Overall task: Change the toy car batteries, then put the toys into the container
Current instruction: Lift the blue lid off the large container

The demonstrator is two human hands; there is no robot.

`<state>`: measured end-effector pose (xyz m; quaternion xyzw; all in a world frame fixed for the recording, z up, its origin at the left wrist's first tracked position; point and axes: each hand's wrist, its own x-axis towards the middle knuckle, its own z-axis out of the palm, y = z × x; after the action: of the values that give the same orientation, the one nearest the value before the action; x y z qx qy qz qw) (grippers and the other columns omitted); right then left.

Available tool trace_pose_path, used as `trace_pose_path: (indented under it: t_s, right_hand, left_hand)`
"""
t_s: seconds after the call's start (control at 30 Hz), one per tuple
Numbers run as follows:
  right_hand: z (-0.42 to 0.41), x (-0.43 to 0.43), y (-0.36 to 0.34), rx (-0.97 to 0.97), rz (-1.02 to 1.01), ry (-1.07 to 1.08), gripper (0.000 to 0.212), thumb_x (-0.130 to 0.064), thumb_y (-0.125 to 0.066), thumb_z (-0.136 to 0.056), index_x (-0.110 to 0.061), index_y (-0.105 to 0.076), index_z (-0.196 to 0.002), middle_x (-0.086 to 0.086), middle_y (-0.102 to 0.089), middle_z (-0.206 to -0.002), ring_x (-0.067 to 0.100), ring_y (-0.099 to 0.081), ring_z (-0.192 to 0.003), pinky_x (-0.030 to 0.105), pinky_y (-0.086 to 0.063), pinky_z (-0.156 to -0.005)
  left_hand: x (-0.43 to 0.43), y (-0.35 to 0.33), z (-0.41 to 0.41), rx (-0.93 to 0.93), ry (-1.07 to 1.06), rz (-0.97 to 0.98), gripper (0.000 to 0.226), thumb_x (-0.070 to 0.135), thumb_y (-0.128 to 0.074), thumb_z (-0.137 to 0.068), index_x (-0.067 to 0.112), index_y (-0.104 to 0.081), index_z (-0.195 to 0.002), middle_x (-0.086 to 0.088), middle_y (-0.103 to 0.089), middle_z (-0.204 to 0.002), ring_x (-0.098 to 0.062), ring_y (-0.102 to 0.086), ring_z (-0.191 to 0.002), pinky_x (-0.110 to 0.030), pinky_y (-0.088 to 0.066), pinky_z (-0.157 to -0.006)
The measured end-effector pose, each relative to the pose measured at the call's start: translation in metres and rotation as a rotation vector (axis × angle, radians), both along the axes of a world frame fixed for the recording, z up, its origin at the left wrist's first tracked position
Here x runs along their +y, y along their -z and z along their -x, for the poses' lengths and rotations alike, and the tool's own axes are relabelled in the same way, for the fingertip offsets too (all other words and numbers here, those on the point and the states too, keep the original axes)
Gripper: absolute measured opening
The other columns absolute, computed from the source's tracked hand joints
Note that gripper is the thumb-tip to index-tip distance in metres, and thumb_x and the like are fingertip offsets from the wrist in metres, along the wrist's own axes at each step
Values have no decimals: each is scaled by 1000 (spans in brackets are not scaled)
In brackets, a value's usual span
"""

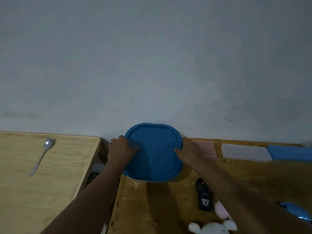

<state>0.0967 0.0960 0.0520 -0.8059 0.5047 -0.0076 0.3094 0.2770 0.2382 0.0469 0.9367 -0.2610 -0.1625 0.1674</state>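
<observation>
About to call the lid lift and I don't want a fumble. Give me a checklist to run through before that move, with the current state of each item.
1. Left hand grips the blue lid at its left edge: ok.
2. Right hand grips the lid's right edge: ok.
3. Lid lies level, not tilted: ok.
4. Lid latched or loose: cannot tell.
5. Toys packed away: not ok; the white plush and pink plush lie on the table.
6. Car batteries changed: cannot tell.
</observation>
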Motion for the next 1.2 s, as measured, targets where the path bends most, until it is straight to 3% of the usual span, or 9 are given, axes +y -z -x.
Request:
trace_pose_path:
  t_s: [0.13,0.33,0.47,0.7,0.87,1.03,1.2]
  right_hand:
    - [-6,-1,-1,36,3,3,19,-21,-51,-93,-11,-61,-107,6,-67,-93,15,-56,-67,22,-44,-50]
    - [-2,1,-7,46,3,23,12,-17,-50,-94,-10,-60,-94,4,-61,-85,12,-52,-63,22,-38,-44]
    - [8,8,-19,38,58,12,17,-22,-53,-95,-10,-54,-83,2,-56,-76,11,-47,-59,21,-35,-43]
    - [61,49,-40,-126,143,-37,8,-19,-54,-94,-12,-56,-90,6,-63,-88,9,-47,-60,21,-38,-46]
    - [107,93,-40,-143,181,-81,12,-15,-57,-90,-9,-62,-100,8,-67,-92,22,-62,-76,32,-51,-60]
    - [146,151,-18,-145,149,-155,15,-10,-58,-88,-13,-61,-103,4,-65,-93,13,-52,-66,21,-35,-45]
    - [160,215,24,-53,122,-167,33,-17,-59,-89,-15,-53,-122,7,-62,-112,24,-60,-97,27,-43,-67]
  left_hand:
    - [-1,1,-9,14,16,7,61,50,-74,-74,6,-48,-107,-18,-58,-104,-34,-58,-93,-37,-51,-68]
    - [3,-1,-5,21,3,89,62,51,-76,-71,8,-50,-108,-17,-59,-104,-32,-59,-90,-39,-55,-71]
    - [13,-18,5,-16,20,109,59,52,-74,-73,8,-55,-107,-17,-60,-103,-31,-59,-87,-34,-52,-65]
    - [62,-49,59,-38,70,201,46,39,-75,-77,12,-56,-109,-13,-62,-105,-23,-53,-86,-30,-44,-63]
    - [112,-57,114,-24,45,221,50,30,-77,-78,8,-57,-117,-13,-65,-107,-25,-57,-86,-33,-51,-69]
    - [181,-34,160,31,38,213,54,28,-79,-74,13,-58,-121,-7,-67,-111,-28,-61,-103,-39,-54,-85]
    - [244,0,169,89,19,59,60,37,-80,-67,16,-58,-120,-7,-68,-110,-33,-60,-106,-46,-54,-89]
